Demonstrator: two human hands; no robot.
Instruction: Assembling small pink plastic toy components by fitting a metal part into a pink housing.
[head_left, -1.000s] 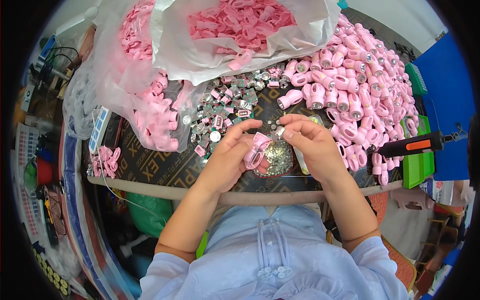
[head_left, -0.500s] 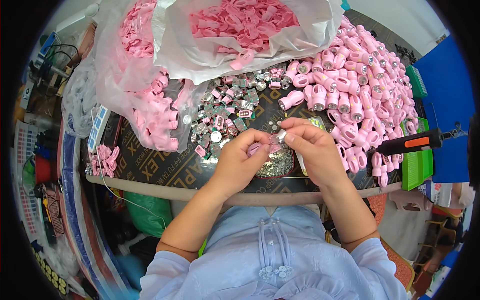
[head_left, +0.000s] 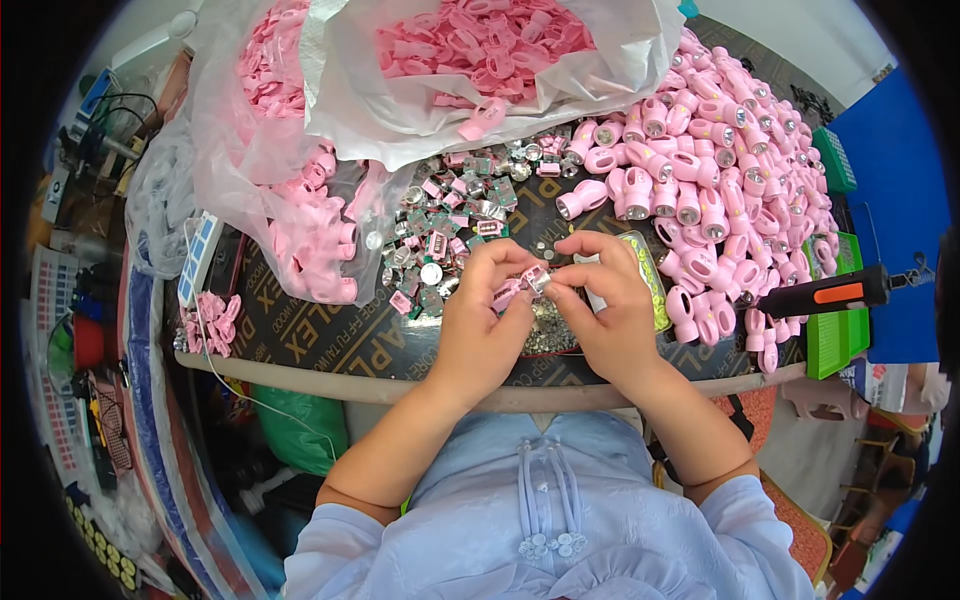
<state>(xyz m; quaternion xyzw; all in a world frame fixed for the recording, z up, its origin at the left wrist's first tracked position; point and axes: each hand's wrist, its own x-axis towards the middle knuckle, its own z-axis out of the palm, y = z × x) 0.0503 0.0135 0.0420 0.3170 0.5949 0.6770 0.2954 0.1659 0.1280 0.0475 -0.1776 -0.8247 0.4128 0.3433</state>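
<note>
Head view shows the left hand (head_left: 480, 325) and right hand (head_left: 610, 310) both pinching a small pink plastic piece (head_left: 530, 281) above the table (head_left: 300, 340), where a loose grip could drop it among scattered silver parts (head_left: 450, 215).

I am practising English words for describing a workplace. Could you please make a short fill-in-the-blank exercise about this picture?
1. Both hands, the left hand and the right hand, pinch one small ____-coloured part between them.
2. The heap of finished pink pieces lies to the person's ____.
3. The loose pink shells at the top sit inside a clear plastic ____.
4. The tool with the orange and black handle lies on a ____ tray.

Missing words: pink; right; bag; green
</note>
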